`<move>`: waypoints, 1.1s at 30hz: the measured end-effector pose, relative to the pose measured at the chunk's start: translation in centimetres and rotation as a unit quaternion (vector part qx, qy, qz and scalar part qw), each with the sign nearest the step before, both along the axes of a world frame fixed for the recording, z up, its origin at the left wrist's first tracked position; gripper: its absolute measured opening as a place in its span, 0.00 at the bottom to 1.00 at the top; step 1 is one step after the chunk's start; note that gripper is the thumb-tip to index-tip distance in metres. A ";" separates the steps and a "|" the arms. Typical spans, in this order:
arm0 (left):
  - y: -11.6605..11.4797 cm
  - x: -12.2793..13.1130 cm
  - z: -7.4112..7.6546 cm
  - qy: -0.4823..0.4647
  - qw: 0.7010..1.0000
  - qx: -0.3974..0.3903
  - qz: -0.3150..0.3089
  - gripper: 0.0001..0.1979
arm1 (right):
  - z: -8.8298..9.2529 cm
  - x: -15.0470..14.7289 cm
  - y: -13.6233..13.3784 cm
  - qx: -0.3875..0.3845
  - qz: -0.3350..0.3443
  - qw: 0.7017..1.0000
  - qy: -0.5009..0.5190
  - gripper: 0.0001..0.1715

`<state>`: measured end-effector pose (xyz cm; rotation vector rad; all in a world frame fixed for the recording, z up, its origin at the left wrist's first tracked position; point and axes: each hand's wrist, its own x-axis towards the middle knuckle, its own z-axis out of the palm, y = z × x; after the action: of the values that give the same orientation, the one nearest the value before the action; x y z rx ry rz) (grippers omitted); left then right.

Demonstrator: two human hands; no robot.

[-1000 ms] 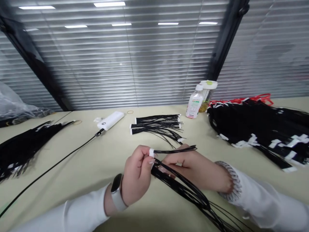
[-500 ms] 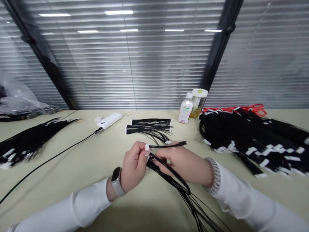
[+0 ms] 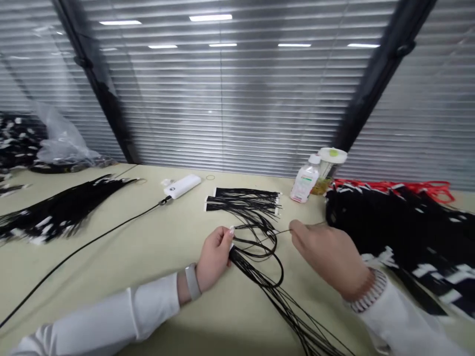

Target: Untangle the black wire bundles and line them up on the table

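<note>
My left hand [image 3: 212, 258] is closed, pinching the white end [image 3: 232, 230] of a black wire bundle [image 3: 256, 278]. From there the wires loop and trail down to the lower right. To the right of the loops, my right hand [image 3: 328, 254] is closed in a pinch on a thin black wire [image 3: 282, 231], drawn out nearly level. Its fingertips are partly hidden and a little blurred. Beyond my hands lie flat black wire sets [image 3: 243, 200] with white ends, partly overlapped by the loops.
A big pile of black wires [image 3: 401, 227] with white ends fills the right, red cords [image 3: 415, 188] behind it. A bottle [image 3: 305, 179] and a lidded cup [image 3: 331, 165] stand at the back. Leftward are a white power bank [image 3: 182, 186], its black cable [image 3: 100, 236] and another wire bundle [image 3: 74, 205].
My right hand has moved right, away from my left, drawing a thin wire out. The wires near my left hand now form open loops. The view has shifted slightly left.
</note>
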<state>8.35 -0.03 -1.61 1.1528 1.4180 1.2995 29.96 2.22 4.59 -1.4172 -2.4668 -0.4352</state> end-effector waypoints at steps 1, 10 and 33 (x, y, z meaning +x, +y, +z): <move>0.4 -0.3 -0.3 -0.002 1.000 -0.005 -0.016 0.19 | -0.3 0.1 -0.2 0.003 -0.012 0.999 0.046 0.09; 0.3 -1.7 -0.1 -0.029 0.990 -0.020 -0.136 0.20 | -0.1 -4.7 -1.4 -0.100 0.022 0.689 0.717 0.12; -5.8 -1.9 -1.4 -0.063 0.987 -0.018 -0.146 0.20 | -3.7 -5.7 -5.7 -0.204 0.149 0.885 0.391 0.10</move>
<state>6.40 -5.83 -2.98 1.1822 1.1282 1.1140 24.30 -3.49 0.94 -1.0023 -2.0610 0.6451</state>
